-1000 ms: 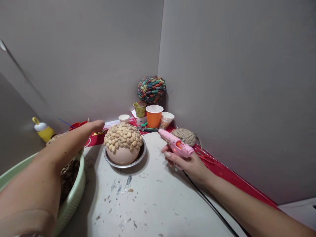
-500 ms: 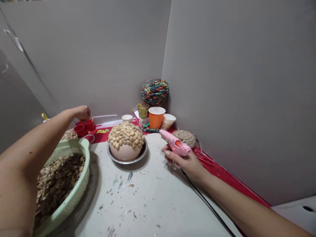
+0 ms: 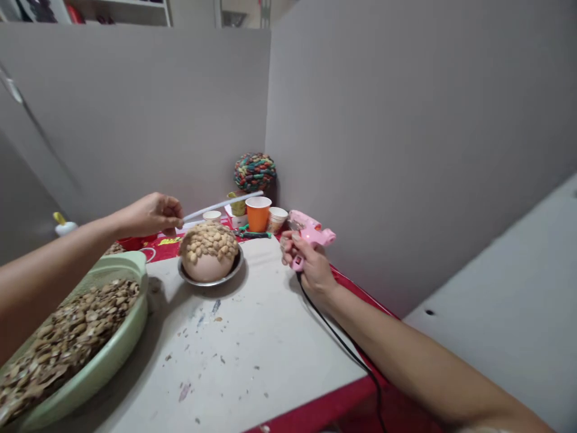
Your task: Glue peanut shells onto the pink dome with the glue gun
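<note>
My left hand (image 3: 161,214) pinches one end of a long whitish glue stick (image 3: 220,204), which points right over the back of the table. My right hand (image 3: 311,258) is wrapped round the handle of a pink glue gun (image 3: 311,231); a black cord runs down from its grip. Between my hands a pinkish ball (image 3: 207,269) sits in a shallow metal bowl (image 3: 240,264). Nut shells (image 3: 211,240) cover the ball's upper half, and its lower part is bare.
A green basket (image 3: 139,282) of brown shells stands at the left. Behind are an orange cup (image 3: 258,215), paper cups (image 3: 276,220), green-handled pliers (image 3: 255,234) and a multicoloured ball (image 3: 255,172). Grey panels (image 3: 406,138) enclose the back and right. Small scraps dot the white board (image 3: 252,337).
My left hand has come up from the red cups and now holds the glue stick. The glue gun has turned in my right hand, its grip end now facing me. The view has shifted.
</note>
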The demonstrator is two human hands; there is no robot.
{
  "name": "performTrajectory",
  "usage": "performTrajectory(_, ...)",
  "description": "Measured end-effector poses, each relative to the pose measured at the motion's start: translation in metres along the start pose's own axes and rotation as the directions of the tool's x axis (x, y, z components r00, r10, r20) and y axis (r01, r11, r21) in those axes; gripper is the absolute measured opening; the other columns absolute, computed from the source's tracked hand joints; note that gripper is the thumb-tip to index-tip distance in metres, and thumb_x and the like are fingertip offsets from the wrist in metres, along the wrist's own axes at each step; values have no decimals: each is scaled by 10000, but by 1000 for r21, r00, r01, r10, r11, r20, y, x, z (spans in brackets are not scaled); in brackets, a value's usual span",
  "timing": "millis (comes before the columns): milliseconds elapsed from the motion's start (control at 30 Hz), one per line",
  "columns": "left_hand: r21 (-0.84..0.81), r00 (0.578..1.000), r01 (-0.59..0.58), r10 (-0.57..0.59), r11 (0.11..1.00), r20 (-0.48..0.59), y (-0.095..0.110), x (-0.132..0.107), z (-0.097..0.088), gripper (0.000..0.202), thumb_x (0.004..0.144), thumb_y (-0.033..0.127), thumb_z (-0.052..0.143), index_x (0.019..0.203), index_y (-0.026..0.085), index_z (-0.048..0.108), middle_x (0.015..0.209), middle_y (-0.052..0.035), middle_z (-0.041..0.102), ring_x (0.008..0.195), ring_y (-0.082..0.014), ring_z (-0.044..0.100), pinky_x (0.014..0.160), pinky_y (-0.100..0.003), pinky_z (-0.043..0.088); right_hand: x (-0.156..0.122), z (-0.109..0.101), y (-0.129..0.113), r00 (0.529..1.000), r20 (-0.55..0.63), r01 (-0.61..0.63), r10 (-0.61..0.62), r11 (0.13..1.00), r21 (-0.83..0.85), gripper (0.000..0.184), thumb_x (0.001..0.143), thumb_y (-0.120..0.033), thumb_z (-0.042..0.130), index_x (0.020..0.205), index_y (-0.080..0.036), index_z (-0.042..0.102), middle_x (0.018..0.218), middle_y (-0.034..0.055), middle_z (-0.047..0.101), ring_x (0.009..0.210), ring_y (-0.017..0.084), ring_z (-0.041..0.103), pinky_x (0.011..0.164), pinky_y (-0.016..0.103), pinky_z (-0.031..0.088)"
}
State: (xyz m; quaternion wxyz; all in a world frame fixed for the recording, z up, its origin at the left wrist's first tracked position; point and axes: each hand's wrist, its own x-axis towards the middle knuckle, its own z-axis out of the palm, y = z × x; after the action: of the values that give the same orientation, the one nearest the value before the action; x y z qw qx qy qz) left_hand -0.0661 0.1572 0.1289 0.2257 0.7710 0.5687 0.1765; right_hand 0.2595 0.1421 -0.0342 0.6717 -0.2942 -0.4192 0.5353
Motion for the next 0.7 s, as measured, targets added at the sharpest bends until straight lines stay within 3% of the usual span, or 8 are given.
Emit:
performTrajectory(100,69,992,-76,68,995,108,26,-12,34,209,749,384,652,756,181,604,660,-41,695,618,-188,652,582,-284,519,3,1,-10,1000,-28,2,0,997,78,515,645,-580,812,928,-192,626,654,-82,523,486,48,462,468,199,405)
performTrajectory(233,159,983,-114,88,981,161,43,-27,58,197,750,390,608,739,197,576,624,-30,669,567,-178,603,543,-284,465,2,2,-18,999,-27,-21,24,991,136,505,574,-503,883,833,-195,577,619,-93,536,461,36,466,457,191,411)
performTrajectory(367,133,993,-106,99,985,61,47,-43,69,190,737,387,609,752,199,585,632,-35,666,573,-180,605,545,-287,468,-6,6,-22,999,3,-42,42,983,180,521,517,-427,930,775,-201,538,608,-99,570,443,38,496,454,201,444)
performTrajectory(600,-83,995,-51,44,995,-86,30,-69,88,314,698,476,723,771,196,601,636,-32,679,601,-189,642,564,-292,500,-17,11,-26,997,27,-74,69,965,250,448,578,-314,918,807,-206,548,640,-99,602,468,42,550,461,185,471)
performTrajectory(700,-189,985,-70,37,979,-170,32,-79,97,327,685,470,775,767,191,625,637,-12,664,599,-173,637,568,-283,512,-17,10,-29,993,43,-115,107,951,287,416,585,-212,892,827,-208,553,663,-101,609,502,40,574,500,175,493)
